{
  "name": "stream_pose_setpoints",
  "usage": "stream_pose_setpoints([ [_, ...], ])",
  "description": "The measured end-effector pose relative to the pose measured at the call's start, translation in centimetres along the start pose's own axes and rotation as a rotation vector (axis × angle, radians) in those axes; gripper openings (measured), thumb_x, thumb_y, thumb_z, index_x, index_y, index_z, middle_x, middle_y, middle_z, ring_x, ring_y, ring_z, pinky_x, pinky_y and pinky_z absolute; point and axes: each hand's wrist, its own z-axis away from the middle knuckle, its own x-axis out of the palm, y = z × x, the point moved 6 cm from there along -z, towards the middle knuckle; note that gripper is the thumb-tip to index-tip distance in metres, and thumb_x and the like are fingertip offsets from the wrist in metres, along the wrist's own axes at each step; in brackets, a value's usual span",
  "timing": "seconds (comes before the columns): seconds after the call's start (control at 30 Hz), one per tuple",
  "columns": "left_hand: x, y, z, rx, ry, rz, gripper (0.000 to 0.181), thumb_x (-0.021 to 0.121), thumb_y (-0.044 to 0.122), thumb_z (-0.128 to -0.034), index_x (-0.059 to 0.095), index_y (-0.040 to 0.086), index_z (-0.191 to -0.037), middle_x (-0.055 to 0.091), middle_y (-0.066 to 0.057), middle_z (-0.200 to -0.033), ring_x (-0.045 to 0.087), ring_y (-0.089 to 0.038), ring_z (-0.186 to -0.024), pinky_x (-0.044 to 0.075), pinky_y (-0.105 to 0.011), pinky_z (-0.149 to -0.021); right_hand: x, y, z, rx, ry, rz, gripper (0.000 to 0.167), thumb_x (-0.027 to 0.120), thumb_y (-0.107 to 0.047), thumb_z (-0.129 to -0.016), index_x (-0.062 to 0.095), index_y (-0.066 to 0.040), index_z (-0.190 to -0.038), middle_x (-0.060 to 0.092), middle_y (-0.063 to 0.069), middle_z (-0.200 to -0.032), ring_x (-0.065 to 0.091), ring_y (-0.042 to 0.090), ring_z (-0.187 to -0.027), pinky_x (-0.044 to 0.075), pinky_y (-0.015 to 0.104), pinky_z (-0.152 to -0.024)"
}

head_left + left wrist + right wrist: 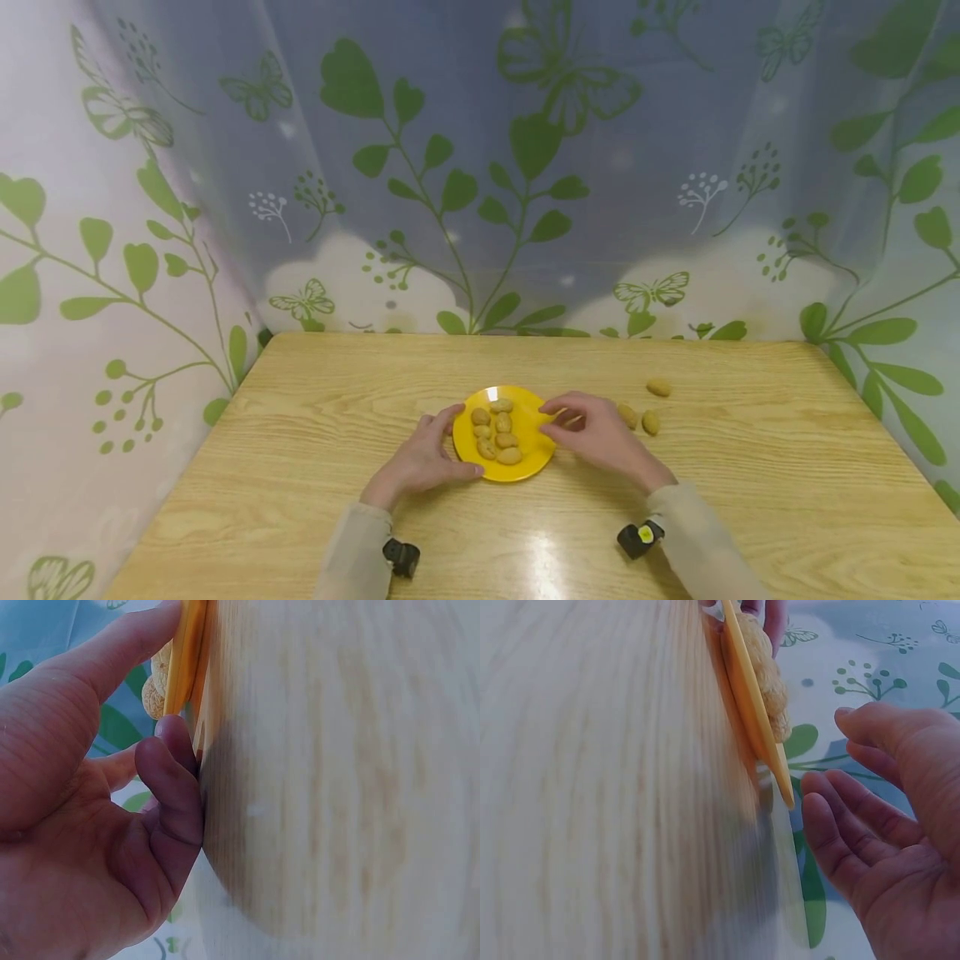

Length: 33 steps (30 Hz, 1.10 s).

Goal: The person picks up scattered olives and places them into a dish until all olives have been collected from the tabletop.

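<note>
A yellow plate [536, 450] holds several tan, peanut-like pieces [504, 423] on its left and middle. My left hand [423, 457] spans the plate's left side, thumb and fingers at the rim; in the left wrist view the thumb of this hand [90, 787] touches the plate's edge [180, 667]. My right hand [596, 433] is at the plate's right rim, fingers bent loosely and apart from the thumb. In the right wrist view nothing shows between the fingers of this hand [900, 817], beside the plate [751, 697] with the pieces [769, 675].
Three more tan pieces lie right of my right hand, one farther back [658, 387], one nearer [650, 422], and one partly behind the hand [627, 416]. The wooden table [360, 375] meets a patterned curtain [480, 167] behind and at the sides.
</note>
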Motion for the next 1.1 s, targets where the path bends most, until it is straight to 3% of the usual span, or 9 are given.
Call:
stream_pose_setpoints([
  [0.5,0.0,0.1,0.0,0.0,-0.01,0.022,0.101,0.089,0.038,-0.0778,0.033,0.022,-0.16,0.046,-0.014,-0.136,0.054,-0.018,-0.086,0.046,-0.03,-0.074,-2.6,0.9,1.8,-0.023,0.07,0.02,0.025,0.078,-0.017,-0.091,0.076,-0.009,-0.115,0.074,0.009,-0.116,0.071,0.014,-0.092,0.059,0.025,-0.077],
  [1.1,0.0,0.4,0.1,0.016,-0.009,0.033,0.1,0.089,0.035,-0.0776,0.033,0.02,-0.16,0.046,-0.016,-0.136,0.054,-0.018,-0.085,0.047,-0.031,-0.074,-5.5,2.0,4.2,0.013,0.135,0.078,0.027,0.078,-0.023,-0.092,0.076,-0.011,-0.116,0.075,0.008,-0.113,0.069,0.005,-0.089,0.058,0.023,-0.077],
])
